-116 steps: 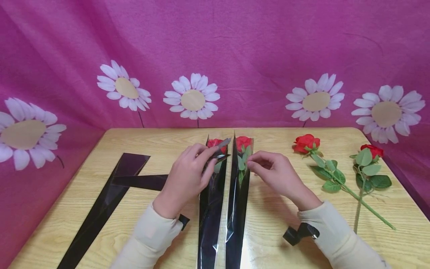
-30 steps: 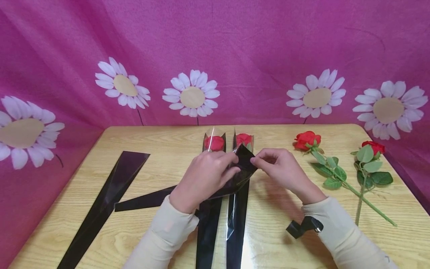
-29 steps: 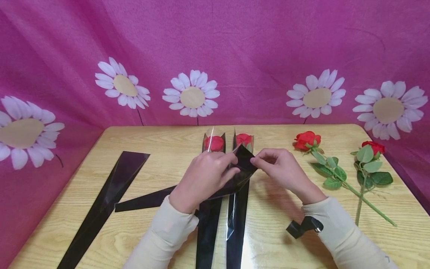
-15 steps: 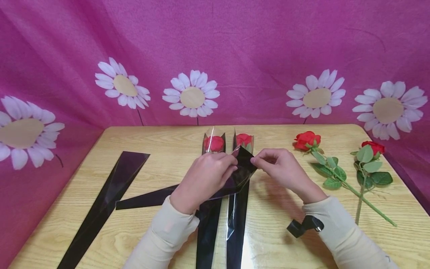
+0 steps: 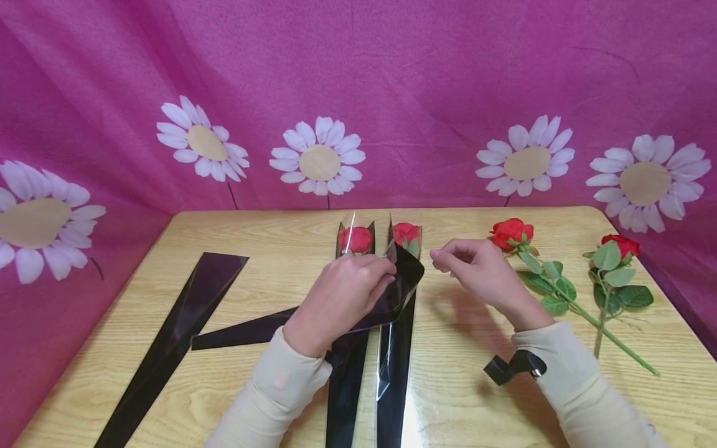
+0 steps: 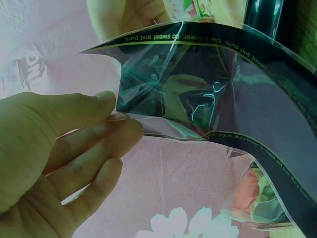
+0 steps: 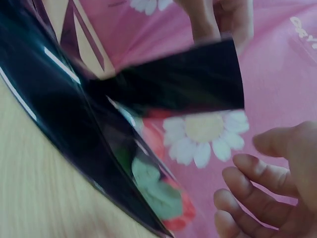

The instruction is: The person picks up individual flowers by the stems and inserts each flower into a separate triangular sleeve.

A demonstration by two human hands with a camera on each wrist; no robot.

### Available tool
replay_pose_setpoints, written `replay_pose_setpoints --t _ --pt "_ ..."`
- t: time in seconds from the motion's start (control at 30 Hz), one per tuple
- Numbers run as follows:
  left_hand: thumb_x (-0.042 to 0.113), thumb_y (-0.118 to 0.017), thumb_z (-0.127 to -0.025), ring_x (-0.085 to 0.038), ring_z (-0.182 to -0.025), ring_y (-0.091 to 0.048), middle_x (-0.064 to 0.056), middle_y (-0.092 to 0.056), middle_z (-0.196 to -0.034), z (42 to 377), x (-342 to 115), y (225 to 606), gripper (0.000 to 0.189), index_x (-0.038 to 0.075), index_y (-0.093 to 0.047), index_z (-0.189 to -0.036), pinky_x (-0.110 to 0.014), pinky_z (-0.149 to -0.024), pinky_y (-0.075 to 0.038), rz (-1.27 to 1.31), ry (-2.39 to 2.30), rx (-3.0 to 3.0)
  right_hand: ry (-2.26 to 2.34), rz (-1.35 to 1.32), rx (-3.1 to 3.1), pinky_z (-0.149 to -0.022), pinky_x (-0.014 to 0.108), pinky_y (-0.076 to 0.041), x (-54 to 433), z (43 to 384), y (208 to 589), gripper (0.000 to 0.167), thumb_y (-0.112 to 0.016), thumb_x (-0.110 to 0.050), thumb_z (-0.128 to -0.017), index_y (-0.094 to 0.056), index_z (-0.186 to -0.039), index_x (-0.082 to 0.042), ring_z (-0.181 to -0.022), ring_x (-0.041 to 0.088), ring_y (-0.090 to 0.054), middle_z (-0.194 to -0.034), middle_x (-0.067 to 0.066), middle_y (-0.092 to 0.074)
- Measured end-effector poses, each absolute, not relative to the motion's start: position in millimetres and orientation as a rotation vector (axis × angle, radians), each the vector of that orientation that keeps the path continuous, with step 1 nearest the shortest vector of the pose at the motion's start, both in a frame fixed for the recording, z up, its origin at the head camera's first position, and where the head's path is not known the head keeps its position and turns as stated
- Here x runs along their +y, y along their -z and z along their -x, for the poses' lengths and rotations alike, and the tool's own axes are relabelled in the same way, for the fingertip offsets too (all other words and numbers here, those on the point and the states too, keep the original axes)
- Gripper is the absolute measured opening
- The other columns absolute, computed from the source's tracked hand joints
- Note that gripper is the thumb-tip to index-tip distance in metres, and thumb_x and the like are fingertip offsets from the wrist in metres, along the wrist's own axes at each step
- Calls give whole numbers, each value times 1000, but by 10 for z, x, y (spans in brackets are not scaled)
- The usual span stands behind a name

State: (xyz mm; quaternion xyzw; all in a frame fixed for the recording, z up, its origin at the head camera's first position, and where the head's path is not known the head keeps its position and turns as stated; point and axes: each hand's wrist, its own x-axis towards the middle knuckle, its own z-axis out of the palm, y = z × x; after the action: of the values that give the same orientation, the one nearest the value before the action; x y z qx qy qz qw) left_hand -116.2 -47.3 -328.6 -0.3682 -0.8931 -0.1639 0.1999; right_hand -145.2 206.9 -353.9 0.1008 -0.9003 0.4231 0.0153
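My left hand (image 5: 338,295) pinches a flower sleeve (image 5: 411,274) with a black back and a clear front at its wide end. Its mouth gapes in the left wrist view, and its narrow end points left over the table. Just right of the sleeve, apart from it, my right hand (image 5: 486,274) hovers with relaxed, slightly bent fingers, holding nothing. Beneath the held sleeve lie two wrapped roses side by side: the left rose (image 5: 356,239) in its sleeve (image 5: 346,392), and the right rose (image 5: 406,234) in another (image 5: 394,367). The left hand hides part of the left one.
A flat black sleeve (image 5: 173,342) lies slanted on the left of the wooden table (image 5: 269,398). Two loose roses lie at the right, one red rose (image 5: 512,233) with a long green stem and another rose (image 5: 620,245) farther right. A pink daisy-print cloth (image 5: 420,93) hangs behind.
My right hand has let go of the sleeve's corner and moved slightly right. Compared with the oldest frame, the left hand has brought the sleeve rightward over the wrapped roses.
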Motion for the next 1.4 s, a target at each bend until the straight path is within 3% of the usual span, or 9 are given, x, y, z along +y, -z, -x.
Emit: replay_pose_setpoints --t 0.17,0.37,0.47,0.87,1.2,1.4 --pt "15 -79 -92 -14 -82 -76 -1 -81 -97 1164 -474 3296 12 10 -78 -103 -32 -80 -64 1036 465 -2470 -1194 -258 -2772 -68 24 -50 2264 1530 3542 21 -66 -30 -101 -79 -99 -14 -80 5 -64 -95 9 -78" --pt "14 -80 -91 -13 -82 -76 -1 -81 -96 1168 -475 3295 12 10 -78 -102 -31 -81 -64 1039 467 -2467 -1112 -196 -2725 -65 20 -49 2502 1608 3538 23 -64 -34 -102 -79 -100 -16 -77 -3 -66 -89 0 -77" --pt "14 -81 -90 -14 -83 -76 -2 -81 -96 1169 -468 3292 13 10 -78 -103 -31 -82 -64 1035 468 -2472 -1059 -159 -2746 -65 21 -48 2614 1630 3538 27 -62 -37 -102 -78 -101 -16 -77 -4 -65 -91 3 -78" --pt "14 -80 -91 -14 -81 -75 -1 -81 -94 1168 -476 3299 11 10 -78 -101 -31 -79 -64 1034 461 -2466 -856 -37 -2938 -71 31 -41 3007 1730 3617 43 -55 -44 -103 -75 -114 -7 -93 30 -61 -109 18 -75" --pt "16 -81 -90 -13 -80 -75 0 -80 -93 1167 -481 3287 12 11 -78 -102 -30 -79 -63 1028 456 -2486 -788 36 -2929 -70 33 -42 3230 1758 3666 43 -53 -38 -104 -71 -121 -3 -98 40 -62 -114 26 -71" --pt "16 -81 -90 -13 -80 -75 0 -80 -92 1165 -478 3290 13 12 -78 -102 -30 -79 -63 1023 447 -2486 -761 85 -2955 -67 32 -40 3376 1753 3689 38 -56 -33 -103 -70 -118 -1 -94 38 -60 -109 26 -71"
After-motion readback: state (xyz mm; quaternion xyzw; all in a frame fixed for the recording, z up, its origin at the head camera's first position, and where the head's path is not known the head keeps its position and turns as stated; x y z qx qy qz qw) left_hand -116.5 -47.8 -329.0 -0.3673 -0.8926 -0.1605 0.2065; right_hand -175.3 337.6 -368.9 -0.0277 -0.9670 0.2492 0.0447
